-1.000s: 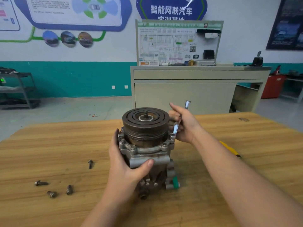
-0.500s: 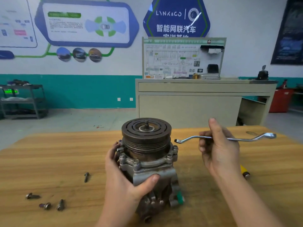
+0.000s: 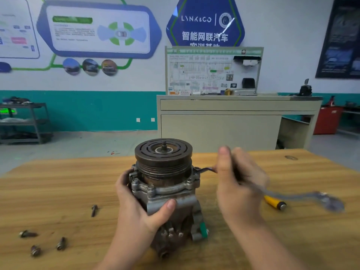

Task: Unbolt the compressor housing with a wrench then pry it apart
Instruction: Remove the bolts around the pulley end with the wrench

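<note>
Workshop desk [image 3: 58, 188] carries the compressor [image 3: 165, 184] upright at its middle, the left hand [image 3: 140, 209] wrapped round the housing, four bolts [image 3: 35, 250] loose to the left. Right hand [image 3: 237, 190] fingers curl on the blurred wrench [image 3: 292, 196], its ring apparently at the right-side bolt; a poor seat could slip and round the head, or tip the compressor.

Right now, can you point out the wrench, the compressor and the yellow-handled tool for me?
wrench [image 3: 303, 196]: head view, on its blurred shaft beyond the right hand.
compressor [image 3: 163, 152]: head view, on the pulley's top face.
yellow-handled tool [image 3: 272, 201]: head view, on the yellow grip.
</note>
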A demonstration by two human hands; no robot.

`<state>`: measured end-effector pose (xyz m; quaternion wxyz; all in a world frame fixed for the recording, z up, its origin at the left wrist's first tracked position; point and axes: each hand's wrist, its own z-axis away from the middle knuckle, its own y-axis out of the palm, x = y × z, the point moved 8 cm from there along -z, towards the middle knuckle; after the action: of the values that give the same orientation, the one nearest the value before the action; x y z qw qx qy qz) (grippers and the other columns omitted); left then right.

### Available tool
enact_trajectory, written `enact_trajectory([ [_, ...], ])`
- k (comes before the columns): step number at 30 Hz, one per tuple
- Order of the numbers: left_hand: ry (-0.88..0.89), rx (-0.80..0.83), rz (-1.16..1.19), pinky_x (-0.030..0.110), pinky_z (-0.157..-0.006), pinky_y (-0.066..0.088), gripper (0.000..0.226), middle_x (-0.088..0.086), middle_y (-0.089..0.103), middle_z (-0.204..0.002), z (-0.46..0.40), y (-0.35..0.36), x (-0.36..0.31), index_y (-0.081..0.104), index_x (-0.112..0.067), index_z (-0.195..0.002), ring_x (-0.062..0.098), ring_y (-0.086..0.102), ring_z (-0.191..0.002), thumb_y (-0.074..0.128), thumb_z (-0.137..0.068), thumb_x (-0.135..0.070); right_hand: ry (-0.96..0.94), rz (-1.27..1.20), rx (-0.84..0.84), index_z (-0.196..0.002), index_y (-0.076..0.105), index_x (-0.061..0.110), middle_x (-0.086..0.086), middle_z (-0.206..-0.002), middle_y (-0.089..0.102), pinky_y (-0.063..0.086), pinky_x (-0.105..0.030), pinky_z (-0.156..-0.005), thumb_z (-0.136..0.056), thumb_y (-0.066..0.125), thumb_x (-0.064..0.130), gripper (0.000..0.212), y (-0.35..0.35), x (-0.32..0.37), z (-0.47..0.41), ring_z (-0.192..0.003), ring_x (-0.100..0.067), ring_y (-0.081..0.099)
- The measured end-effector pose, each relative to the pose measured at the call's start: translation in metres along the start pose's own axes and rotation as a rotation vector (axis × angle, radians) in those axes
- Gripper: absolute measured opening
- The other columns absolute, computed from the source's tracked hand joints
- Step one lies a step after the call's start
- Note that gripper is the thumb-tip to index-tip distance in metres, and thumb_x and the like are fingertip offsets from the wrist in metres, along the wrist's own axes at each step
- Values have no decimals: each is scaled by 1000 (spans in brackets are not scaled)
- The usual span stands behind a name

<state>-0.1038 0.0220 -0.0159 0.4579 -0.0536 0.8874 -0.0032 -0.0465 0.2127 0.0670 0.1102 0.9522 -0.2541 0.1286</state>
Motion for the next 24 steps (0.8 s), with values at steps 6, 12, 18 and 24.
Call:
enact_trajectory([
  [6,-18,60,-28,-2,-83,36,102,-17,42,-125,-14,5,8,15,-30,-128,-23,45,-105,78,-50,-49,-198,259,-148,-50,44,9,3,-52,35,21,-17,-49,-98,46,17,48,27,19,6,-48,-9,28],
  [12,-138,206,-61,13,-80,37,109,-27,46,-117,-33,-7,24,16,-47,-128,-13,48,-102,76,-40,-69,350,-280,-142,-57,52,24,2,-52,53,38,-23,-46,-89,45,64,51,18,-42,14,-45,-11,49],
  [18,-181,217,-169,14,-73,38,101,-35,45,-114,-37,-16,29,16,-72,-114,-18,50,-93,58,-25,-94,1057,-688,-120,-89,52,8,-7,-55,65,42,-18,-37,-77,65,40,36,31,-111,28,-35,-12,52],
  [24,-91,119,-151,22,-98,32,118,-35,33,-132,-28,-13,14,13,-55,-134,0,36,-125,71,-33,-74,831,-704,-223,-95,44,10,-7,-63,68,48,-23,-45,-102,41,19,12,15,-103,15,-45,-15,59],
])
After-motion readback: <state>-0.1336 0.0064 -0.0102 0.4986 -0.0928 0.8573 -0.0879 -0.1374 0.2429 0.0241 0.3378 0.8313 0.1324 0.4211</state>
